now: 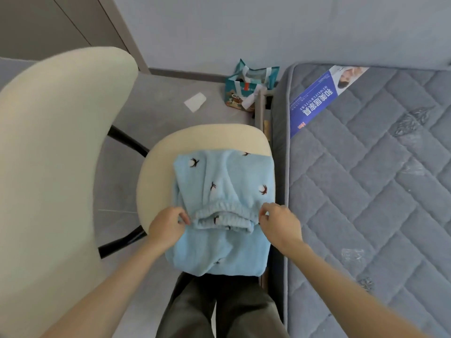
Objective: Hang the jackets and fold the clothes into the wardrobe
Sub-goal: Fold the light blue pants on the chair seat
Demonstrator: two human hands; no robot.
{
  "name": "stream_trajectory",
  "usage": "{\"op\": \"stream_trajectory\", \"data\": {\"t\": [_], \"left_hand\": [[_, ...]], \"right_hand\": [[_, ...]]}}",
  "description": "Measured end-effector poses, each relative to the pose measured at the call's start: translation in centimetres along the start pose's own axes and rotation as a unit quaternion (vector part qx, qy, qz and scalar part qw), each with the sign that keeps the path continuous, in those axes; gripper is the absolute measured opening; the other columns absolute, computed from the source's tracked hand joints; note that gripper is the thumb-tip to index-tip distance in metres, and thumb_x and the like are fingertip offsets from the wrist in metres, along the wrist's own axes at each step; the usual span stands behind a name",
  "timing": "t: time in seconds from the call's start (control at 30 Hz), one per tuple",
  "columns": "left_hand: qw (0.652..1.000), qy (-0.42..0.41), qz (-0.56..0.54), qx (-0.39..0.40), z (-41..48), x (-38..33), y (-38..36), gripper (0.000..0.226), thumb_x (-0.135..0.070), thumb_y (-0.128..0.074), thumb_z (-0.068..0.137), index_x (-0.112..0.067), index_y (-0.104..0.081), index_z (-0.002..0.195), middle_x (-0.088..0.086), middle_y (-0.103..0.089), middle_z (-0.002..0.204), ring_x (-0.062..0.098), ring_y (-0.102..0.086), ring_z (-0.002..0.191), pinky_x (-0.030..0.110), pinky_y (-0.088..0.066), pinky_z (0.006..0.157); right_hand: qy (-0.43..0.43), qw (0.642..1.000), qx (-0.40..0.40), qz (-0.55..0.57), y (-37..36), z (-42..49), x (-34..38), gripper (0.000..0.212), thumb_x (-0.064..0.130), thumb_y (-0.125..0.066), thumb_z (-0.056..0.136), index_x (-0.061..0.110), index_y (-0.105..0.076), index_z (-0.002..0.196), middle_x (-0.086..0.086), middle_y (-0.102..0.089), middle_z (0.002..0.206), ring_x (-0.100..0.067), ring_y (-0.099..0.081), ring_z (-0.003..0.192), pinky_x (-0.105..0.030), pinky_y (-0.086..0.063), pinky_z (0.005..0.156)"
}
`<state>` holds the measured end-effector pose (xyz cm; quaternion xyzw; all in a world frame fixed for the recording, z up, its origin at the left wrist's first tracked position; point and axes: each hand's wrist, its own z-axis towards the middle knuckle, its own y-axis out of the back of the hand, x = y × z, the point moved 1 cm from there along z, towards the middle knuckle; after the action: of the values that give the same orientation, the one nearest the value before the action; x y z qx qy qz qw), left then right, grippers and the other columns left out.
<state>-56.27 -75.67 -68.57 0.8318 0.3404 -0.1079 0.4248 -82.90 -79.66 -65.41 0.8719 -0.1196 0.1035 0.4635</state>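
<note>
Pale blue fills the middle of the head view: a soft light-blue fleece garment (219,250) with small dark embroidered motifs lies folded on the rounded cream padded chair seat (202,137). Its near edge hangs off the seat over my dark-trousered legs (219,311), so I cannot see how far down it goes. My left hand (168,225) pinches the left end of the gathered elastic waistband (224,215), and my right hand (280,223) pinches the right end. They are held apart with the band between them. Some of my fingertips are sunk in the fleece and hard to make out.

A tall cream padded chair back (56,142) stands to the left, cut off by the frame edge, with black tubes (127,140) running beneath. A grey quilted mattress (366,179) lies just to the right, carrying a blue printed label (314,103) too blurred to read. On the grey floor beyond sit a teal printed bag (246,86) and a white paper scrap (195,101).
</note>
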Motion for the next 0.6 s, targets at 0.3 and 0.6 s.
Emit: {"op": "stream_trajectory", "data": {"t": [0.3, 0.6], "left_hand": [[0.843, 0.255, -0.474, -0.021, 4.4, -4.5, -2.0, 0.051, -0.042, -0.063, 0.088, -0.017, -0.049, 0.131, -0.002, -0.057, 0.122, 0.021, -0.055, 0.110, 0.035, -0.046, 0.090], [0.911, 0.086, -0.340, -0.218, 5.2, -2.6, -2.7, 0.012, -0.017, -0.043, 0.101, -0.013, -0.038, 0.111, 0.001, -0.054, 0.108, 0.019, -0.054, 0.097, 0.010, -0.039, 0.074]], "right_hand": [[-0.303, 0.869, 0.007, 0.390, -1.3, 4.4, 2.9, 0.085, 0.048, -0.072, 0.079, 0.015, -0.030, 0.144, -0.012, -0.030, 0.147, -0.031, -0.031, 0.135, -0.046, -0.032, 0.110], [-0.214, 0.902, -0.120, 0.355, -1.7, 3.6, 2.5, 0.028, 0.022, -0.054, 0.096, 0.008, -0.045, 0.118, -0.009, -0.061, 0.104, -0.032, -0.061, 0.097, -0.048, -0.051, 0.085]]}}
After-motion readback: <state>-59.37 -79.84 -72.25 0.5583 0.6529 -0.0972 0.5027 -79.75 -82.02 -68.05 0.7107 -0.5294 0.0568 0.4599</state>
